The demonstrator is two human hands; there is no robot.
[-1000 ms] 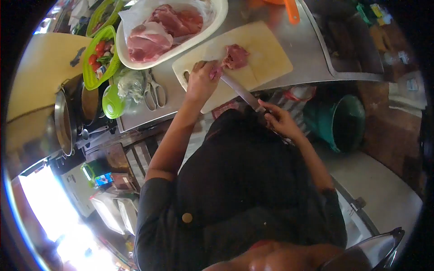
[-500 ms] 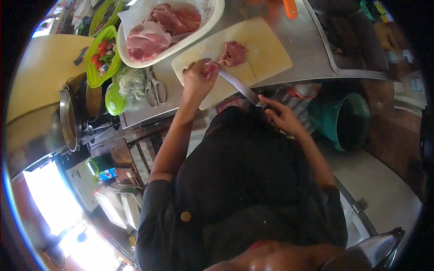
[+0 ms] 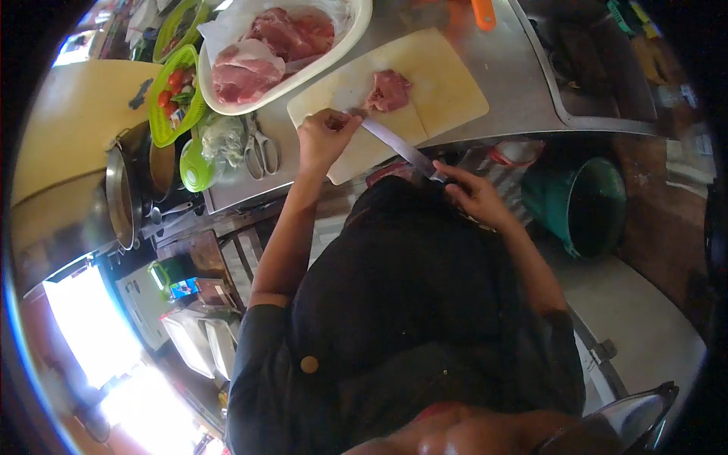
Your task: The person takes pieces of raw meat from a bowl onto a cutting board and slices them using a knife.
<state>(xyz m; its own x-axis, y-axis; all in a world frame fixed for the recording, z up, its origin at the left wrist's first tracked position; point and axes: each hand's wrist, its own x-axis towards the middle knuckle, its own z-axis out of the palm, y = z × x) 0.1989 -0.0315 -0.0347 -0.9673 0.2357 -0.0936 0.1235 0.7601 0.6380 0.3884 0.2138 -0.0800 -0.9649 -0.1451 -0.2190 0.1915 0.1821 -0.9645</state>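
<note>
My right hand point(image 3: 475, 194) is closed round the handle of a long knife point(image 3: 398, 145), whose blade points up and left over the cutting board point(image 3: 455, 91). The blade's tip ends close to the fingers of my left hand point(image 3: 327, 135). A small piece of raw meat point(image 3: 338, 123) shows within the curled fingers of that left hand, above the board's near left part. Another piece of raw meat point(image 3: 389, 91) lies on the board, just beyond the blade. Larger raw cuts point(image 3: 246, 72) sit in a white tub point(image 3: 284, 97) at the upper left.
Left of the board lie scissors point(image 3: 262, 152), a clear plastic bag point(image 3: 224, 136) and a green lid point(image 3: 196, 165). A green basket point(image 3: 155, 125) holds vegetables. An orange handle point(image 3: 483, 14) lies behind the board, a sink point(image 3: 599, 68) is right, and a green bucket point(image 3: 557, 205) stands below.
My left hand has turned and its fingers have curled further over the small piece of meat, which shows less now. The knife has stayed almost in place.
</note>
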